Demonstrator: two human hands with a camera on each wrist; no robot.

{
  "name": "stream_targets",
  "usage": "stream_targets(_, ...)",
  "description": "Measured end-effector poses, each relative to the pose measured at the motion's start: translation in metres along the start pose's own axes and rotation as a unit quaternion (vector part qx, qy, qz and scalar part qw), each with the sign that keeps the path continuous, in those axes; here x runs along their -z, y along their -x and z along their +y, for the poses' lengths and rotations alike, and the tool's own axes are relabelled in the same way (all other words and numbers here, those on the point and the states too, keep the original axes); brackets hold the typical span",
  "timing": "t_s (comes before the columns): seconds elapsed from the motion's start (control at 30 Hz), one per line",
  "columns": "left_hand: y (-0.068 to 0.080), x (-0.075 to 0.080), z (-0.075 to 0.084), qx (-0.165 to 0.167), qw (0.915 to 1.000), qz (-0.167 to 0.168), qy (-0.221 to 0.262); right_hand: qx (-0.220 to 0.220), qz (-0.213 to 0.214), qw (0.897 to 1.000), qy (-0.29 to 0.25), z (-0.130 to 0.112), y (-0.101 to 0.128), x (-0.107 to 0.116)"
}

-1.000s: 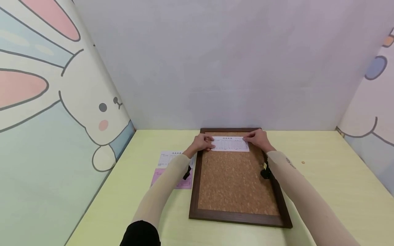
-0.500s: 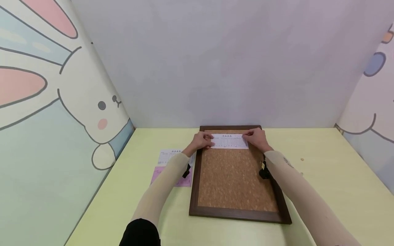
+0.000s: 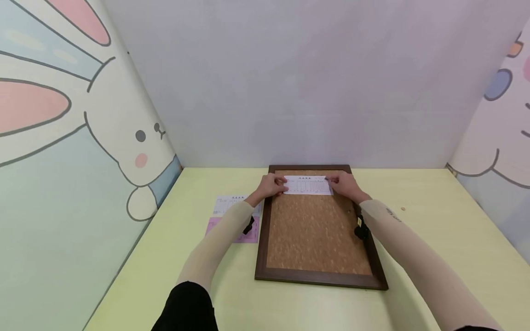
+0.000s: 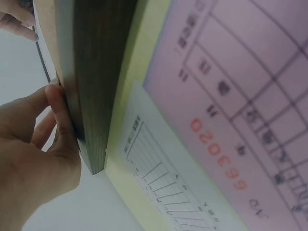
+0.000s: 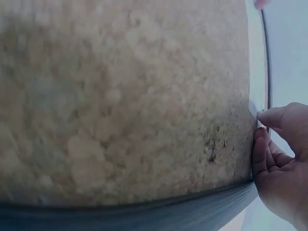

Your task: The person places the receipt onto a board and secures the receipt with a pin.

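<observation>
Left of the dark-wood-framed cork board (image 3: 319, 230), a pink printed form (image 3: 244, 233) and a white printed sheet (image 3: 227, 203) lie flat on the pale yellow table (image 3: 434, 239). The left hand (image 3: 271, 186) and right hand (image 3: 345, 185) each pinch an end of a white printed paper slip (image 3: 307, 185), likely to hold it flat and square along the board's far edge. The left wrist view alone shows the pink form's red digits (image 4: 219, 159); the right wrist view shows the cork's grain (image 5: 125, 96).
</observation>
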State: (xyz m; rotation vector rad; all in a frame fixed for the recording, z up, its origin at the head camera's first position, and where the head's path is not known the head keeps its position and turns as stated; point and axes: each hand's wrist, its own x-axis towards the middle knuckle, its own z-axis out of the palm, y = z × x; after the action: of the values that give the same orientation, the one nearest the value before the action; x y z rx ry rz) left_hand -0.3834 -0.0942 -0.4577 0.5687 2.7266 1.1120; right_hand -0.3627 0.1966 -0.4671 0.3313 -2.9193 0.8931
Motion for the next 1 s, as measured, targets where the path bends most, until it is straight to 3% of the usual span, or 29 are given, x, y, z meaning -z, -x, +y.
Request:
stream_targets(0.13, 0.001, 0.01, 0.0, -0.007, 0.9996, -0.015, 0.024, 0.01, -0.024, 1.0, -0.003, 0.0, 0.001, 0.004)
stream_targets(0.27, 0.012, 0.028, -0.001, -0.008, 0.9985, -0.022, 0.05, 0.007, -0.048, 0.998, -0.026, -0.004, 0.01, 0.015)
stream_targets(0.57, 0.049, 0.071, -0.015, -0.011, 0.9977, -0.051, 0.044, 0.008, -0.109, 0.993, -0.043, 0.0, 0.041, 0.042)
stream_targets(0.8, 0.081, 0.11, -0.022, -0.024, 0.9963, -0.082, -0.002, 0.048, -0.133, 0.989, -0.043, 0.003, 0.06, 0.059)
stream_targets(1.0, 0.107, 0.14, -0.044, -0.001, 0.9972, -0.075, 0.002, 0.05, -0.159, 0.984, -0.058, 0.008, 0.071, 0.063)
